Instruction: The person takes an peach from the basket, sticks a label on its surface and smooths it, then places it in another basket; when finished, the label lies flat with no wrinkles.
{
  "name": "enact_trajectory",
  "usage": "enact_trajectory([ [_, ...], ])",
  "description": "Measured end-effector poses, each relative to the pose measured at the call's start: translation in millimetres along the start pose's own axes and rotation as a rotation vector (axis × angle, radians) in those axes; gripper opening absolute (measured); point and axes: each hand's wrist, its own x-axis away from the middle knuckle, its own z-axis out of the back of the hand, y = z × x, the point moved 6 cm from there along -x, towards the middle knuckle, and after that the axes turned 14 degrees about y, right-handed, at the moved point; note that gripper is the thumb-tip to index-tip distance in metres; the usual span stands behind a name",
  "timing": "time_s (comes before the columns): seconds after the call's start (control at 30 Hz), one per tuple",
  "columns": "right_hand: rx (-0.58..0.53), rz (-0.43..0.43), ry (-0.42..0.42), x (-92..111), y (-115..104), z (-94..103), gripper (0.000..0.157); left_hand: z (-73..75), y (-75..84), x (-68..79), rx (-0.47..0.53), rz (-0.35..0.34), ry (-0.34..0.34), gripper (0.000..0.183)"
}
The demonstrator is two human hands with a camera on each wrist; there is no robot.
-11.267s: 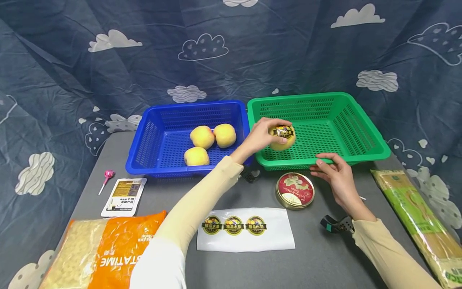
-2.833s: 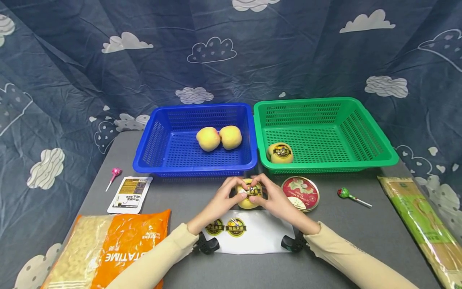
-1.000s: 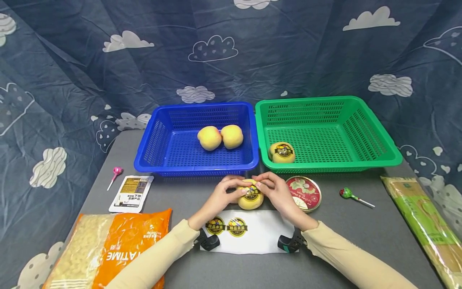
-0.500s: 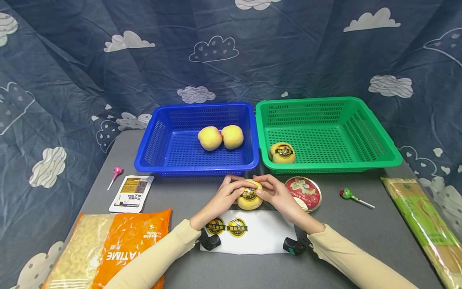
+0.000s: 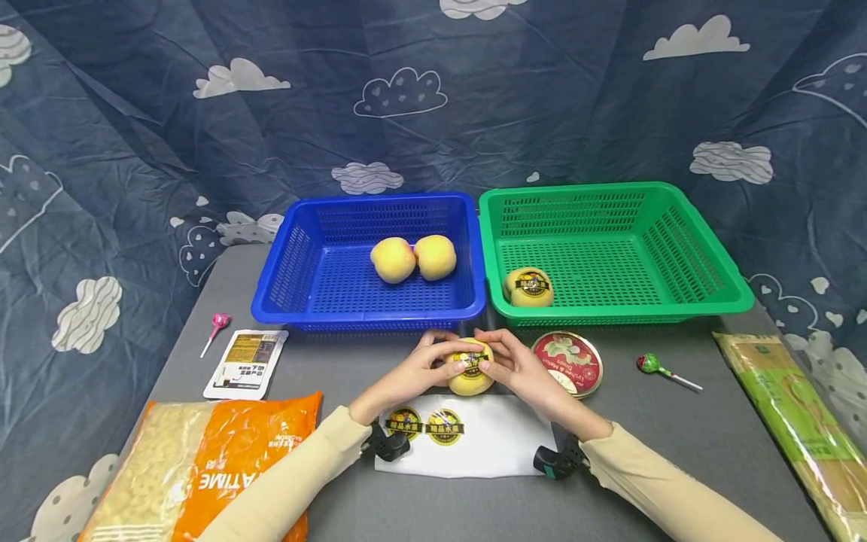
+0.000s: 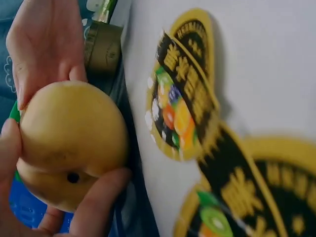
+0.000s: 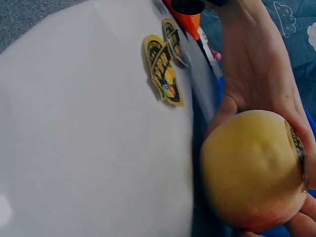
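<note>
A yellow peach (image 5: 469, 385) is held between both hands just behind the white sticker sheet (image 5: 494, 453). A black and gold fruit label (image 5: 472, 364) lies on its top. My left hand (image 5: 418, 370) grips the peach from the left, fingers and thumb curled about it. From the other side my right hand (image 5: 527, 376) holds it, thumb on the label's edge. The left wrist view shows the dimpled end of the peach (image 6: 74, 126); in the right wrist view its plain side (image 7: 249, 163) faces the camera. Two round labels (image 5: 445, 427) remain side by side on the sheet.
Behind stand a blue basket (image 5: 366, 316) with two peaches (image 5: 436, 257) and a green basket (image 5: 630, 309) with one labelled peach (image 5: 524, 296). A red tin (image 5: 572, 357), green lollipop (image 5: 649, 363), pink lollipop (image 5: 220, 321), white pouch (image 5: 245, 364), macaroni bag (image 5: 250, 436) and noodle pack (image 5: 792, 421) lie around.
Since the oldest frame, the left hand has released a labelled peach in the green basket. One peach left the blue basket, and one label moved from sheet to peach. Lately the fingers shifted slightly.
</note>
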Motion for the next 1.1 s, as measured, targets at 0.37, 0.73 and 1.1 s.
enact_trajectory([
  [0.37,0.058,0.023,0.013,2,-4,-1.9,0.037,-1.0,11.1,2.8,0.134,0.087,0.059,0.033],
  [0.73,0.159,0.138,0.072,4,-9,-7.8,0.048,1.4,37.5,11.0,0.031,0.004,0.058,0.033],
  [1.1,-0.050,-0.044,-0.003,2,2,3.4,0.036,1.4,28.0,9.8,0.072,0.050,0.047,0.036],
])
